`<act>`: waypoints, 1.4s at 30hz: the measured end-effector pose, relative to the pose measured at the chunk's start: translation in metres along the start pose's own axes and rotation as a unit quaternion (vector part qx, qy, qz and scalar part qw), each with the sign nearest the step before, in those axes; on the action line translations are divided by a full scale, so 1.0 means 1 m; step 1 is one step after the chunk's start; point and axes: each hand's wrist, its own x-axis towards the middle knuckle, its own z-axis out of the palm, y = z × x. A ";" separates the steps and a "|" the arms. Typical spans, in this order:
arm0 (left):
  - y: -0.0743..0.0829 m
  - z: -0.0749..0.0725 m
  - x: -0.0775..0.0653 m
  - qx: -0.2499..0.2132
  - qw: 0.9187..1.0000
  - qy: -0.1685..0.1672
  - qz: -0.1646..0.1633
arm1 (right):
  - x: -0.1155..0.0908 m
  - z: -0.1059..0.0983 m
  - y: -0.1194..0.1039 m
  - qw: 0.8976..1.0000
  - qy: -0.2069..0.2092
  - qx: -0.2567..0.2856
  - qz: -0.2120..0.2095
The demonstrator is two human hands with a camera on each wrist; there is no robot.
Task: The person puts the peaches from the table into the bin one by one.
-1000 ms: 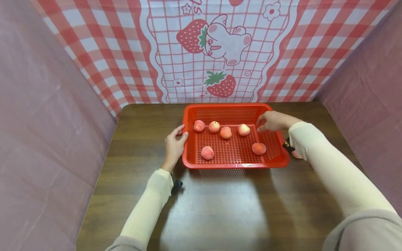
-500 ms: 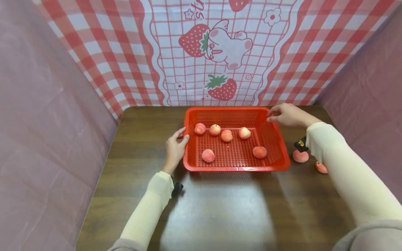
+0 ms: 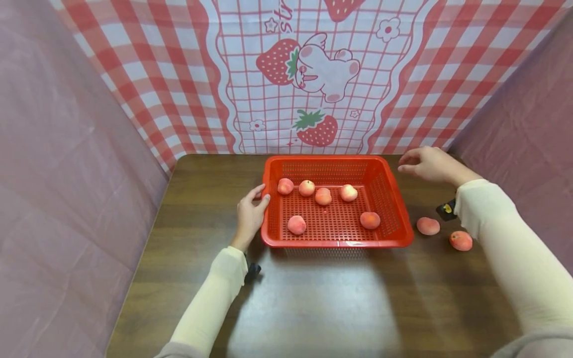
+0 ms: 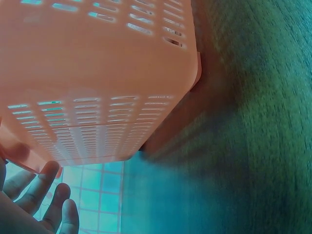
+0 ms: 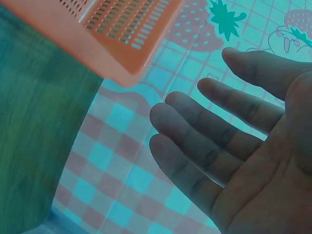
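Observation:
A red plastic basket (image 3: pixel 335 242) with slotted walls stands on the wooden table, with several peaches (image 3: pixel 323 197) spread over its floor. At its left side my left hand (image 3: pixel 249 214) touches the rim with thumb and fingertips. In the left wrist view, the fingers (image 4: pixel 38 187) are spread and lightly bent at the rim, below the slotted wall. My right hand (image 3: pixel 430 163) is in the air beyond the basket's back right corner, apart from it. The right wrist view shows its fingers (image 5: pixel 180 161) loosely extended and the palm empty.
Two peaches lie on the table right of the basket: one peach (image 3: pixel 428 226) close to it, another peach (image 3: pixel 461 240) farther right, by the right sleeve. A strawberry-patterned checkered cloth (image 3: pixel 188 89) hangs behind the table (image 3: pixel 313 308). Pink curtains (image 3: pixel 67 174) flank both sides.
My right hand has moved from inside the basket's right end out over the rim and away to the right, uncovering two peaches on the table. The left hand stays at the left rim.

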 end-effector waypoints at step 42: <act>-0.003 0.000 0.001 0.010 1.000 0.007 0.018 | -0.048 0.052 0.077 0.988 -0.125 -0.008 0.087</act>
